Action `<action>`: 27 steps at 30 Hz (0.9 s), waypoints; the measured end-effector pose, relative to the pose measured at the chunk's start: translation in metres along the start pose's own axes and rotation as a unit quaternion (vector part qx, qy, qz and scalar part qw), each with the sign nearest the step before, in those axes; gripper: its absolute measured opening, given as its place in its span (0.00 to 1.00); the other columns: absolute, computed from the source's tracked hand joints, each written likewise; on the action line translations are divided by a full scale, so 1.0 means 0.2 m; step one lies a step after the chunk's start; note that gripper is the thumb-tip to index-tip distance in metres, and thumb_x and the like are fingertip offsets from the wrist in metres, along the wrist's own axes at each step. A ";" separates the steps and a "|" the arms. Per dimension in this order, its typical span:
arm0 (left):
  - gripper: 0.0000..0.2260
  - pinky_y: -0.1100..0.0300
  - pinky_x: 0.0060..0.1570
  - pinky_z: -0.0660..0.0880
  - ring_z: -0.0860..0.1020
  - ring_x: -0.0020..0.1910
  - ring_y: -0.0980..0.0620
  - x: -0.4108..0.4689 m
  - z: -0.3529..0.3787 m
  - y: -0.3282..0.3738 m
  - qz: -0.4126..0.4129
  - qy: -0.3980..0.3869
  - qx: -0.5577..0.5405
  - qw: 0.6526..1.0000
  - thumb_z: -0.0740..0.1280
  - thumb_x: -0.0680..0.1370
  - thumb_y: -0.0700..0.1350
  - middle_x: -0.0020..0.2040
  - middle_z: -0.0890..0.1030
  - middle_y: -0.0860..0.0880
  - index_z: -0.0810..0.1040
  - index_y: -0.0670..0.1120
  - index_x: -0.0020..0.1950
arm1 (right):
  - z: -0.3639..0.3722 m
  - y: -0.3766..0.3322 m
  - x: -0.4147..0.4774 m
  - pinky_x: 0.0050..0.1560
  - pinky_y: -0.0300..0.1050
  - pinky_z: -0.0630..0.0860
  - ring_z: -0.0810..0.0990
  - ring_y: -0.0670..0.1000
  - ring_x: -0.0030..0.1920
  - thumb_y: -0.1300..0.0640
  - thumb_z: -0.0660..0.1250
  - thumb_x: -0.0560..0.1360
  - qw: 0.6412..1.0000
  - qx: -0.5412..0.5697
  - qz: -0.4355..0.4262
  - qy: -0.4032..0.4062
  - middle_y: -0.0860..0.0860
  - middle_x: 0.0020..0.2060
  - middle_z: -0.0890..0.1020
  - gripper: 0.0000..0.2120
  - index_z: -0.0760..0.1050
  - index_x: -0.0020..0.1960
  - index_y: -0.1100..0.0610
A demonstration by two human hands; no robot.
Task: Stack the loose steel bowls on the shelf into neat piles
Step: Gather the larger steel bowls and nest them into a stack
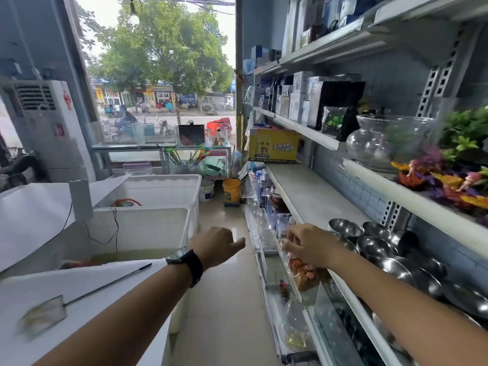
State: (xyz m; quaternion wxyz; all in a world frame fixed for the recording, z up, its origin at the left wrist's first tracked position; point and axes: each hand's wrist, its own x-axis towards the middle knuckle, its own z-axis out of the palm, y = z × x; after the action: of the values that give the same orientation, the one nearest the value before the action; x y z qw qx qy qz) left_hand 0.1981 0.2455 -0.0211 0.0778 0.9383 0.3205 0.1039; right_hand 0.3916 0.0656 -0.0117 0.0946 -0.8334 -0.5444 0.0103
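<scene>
Several loose steel bowls [377, 247] lie on the white shelf [311, 191] at the right, most tipped on their sides, from a small one at the far end [346, 228] to larger ones near me [406, 270]. My right hand [309, 245] hovers at the shelf's front edge, just left of the bowls, fingers curled downward and holding nothing. My left hand [216, 244], with a black watch on its wrist, floats over the aisle in a loose fist, thumb pointing right, away from the shelf.
Glass fish bowls [369, 143] and plastic plants [449, 178] crowd the shelf above. Bags and jars [303, 276] fill the lower shelf below my right hand. White tubs [148, 223] stand at the left, a fish net [45, 315] on a lid. Two buckets [231, 190] stand down the aisle.
</scene>
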 end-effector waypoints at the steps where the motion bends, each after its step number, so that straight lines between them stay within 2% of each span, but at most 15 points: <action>1: 0.26 0.56 0.39 0.74 0.76 0.36 0.46 0.04 0.01 -0.01 0.001 -0.002 0.000 1.000 0.58 0.80 0.64 0.34 0.75 0.49 0.75 0.44 0.35 | 0.01 0.00 0.03 0.41 0.44 0.70 0.77 0.47 0.46 0.39 0.58 0.79 1.000 0.000 0.001 -0.002 0.45 0.46 0.76 0.14 0.72 0.48 0.48; 4: 0.27 0.57 0.37 0.72 0.74 0.34 0.47 0.13 0.06 -0.04 0.011 0.002 0.001 1.000 0.58 0.80 0.62 0.37 0.79 0.45 0.77 0.40 0.38 | 0.03 0.03 0.11 0.43 0.45 0.71 0.77 0.48 0.46 0.39 0.58 0.79 1.000 -0.001 0.002 -0.004 0.45 0.46 0.76 0.14 0.73 0.48 0.49; 7: 0.28 0.57 0.35 0.70 0.73 0.33 0.46 0.26 0.11 -0.06 0.025 0.008 0.002 1.000 0.58 0.80 0.62 0.38 0.80 0.43 0.76 0.39 0.37 | 0.04 0.08 0.23 0.44 0.45 0.71 0.76 0.47 0.45 0.39 0.58 0.79 1.000 -0.003 0.005 -0.008 0.45 0.46 0.76 0.14 0.72 0.47 0.49; 13: 0.27 0.57 0.32 0.65 0.69 0.30 0.48 0.53 0.17 -0.07 0.024 0.002 -0.025 0.999 0.59 0.80 0.62 0.32 0.73 0.47 0.73 0.41 0.34 | 0.06 0.21 0.48 0.49 0.45 0.76 0.75 0.46 0.45 0.39 0.59 0.80 1.000 -0.010 -0.008 -0.009 0.46 0.45 0.76 0.15 0.73 0.49 0.51; 19: 0.27 0.58 0.29 0.62 0.67 0.28 0.49 0.83 0.16 -0.05 0.029 0.006 -0.009 1.000 0.58 0.81 0.62 0.30 0.71 0.47 0.71 0.43 0.32 | 0.05 0.36 0.76 0.45 0.43 0.73 0.75 0.46 0.44 0.39 0.59 0.80 1.000 -0.002 -0.010 0.008 0.45 0.43 0.75 0.15 0.72 0.46 0.50; 23: 0.29 0.58 0.31 0.63 0.69 0.30 0.48 0.97 0.17 -0.03 0.021 0.015 -0.011 1.000 0.58 0.81 0.62 0.32 0.72 0.47 0.76 0.39 0.36 | 0.06 0.43 0.90 0.42 0.41 0.72 0.75 0.45 0.41 0.40 0.58 0.81 1.000 0.001 -0.020 0.012 0.44 0.42 0.76 0.15 0.72 0.46 0.50; 27: 0.28 0.58 0.31 0.64 0.70 0.31 0.48 1.09 0.20 -0.05 0.020 0.012 -0.009 1.000 0.58 0.81 0.62 0.33 0.73 0.47 0.76 0.40 0.36 | 0.09 0.48 1.00 0.41 0.41 0.72 0.75 0.44 0.41 0.40 0.58 0.81 1.000 0.009 -0.021 0.011 0.44 0.42 0.76 0.15 0.73 0.46 0.50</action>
State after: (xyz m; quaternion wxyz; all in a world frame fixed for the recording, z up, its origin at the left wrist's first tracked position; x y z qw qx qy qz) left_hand 0.3703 0.3851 -0.0305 0.0804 0.9426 0.3013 0.1194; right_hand 0.5589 0.2129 -0.0286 0.1083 -0.8212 -0.5602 0.0036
